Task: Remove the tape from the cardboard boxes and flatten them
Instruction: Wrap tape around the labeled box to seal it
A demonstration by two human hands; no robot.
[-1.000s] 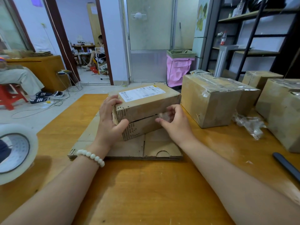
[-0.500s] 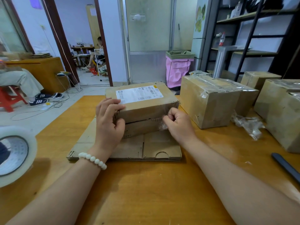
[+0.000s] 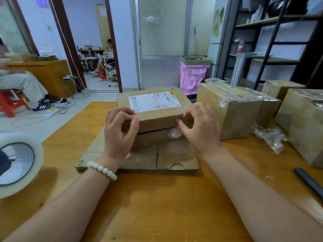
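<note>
While the left hand [image 3: 120,135] grips the labelled box [image 3: 157,117] at its left end, fingers curled over the top edge and thumb on the front, the right hand [image 3: 199,126] hangs loosely curled at the right front corner, seemingly holding nothing, thumb just above a crumpled tape shred [image 3: 173,133]. The shut box lies on flattened cardboard [image 3: 174,154]; a taped box [image 3: 234,112] stands just right, bare table [image 3: 157,206] nearer.

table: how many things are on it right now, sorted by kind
boxes: 4, as far as they can be told apart
flat cardboard: 1
tape roll: 1
tape scrap: 1
dark tool: 1
total: 8
</note>
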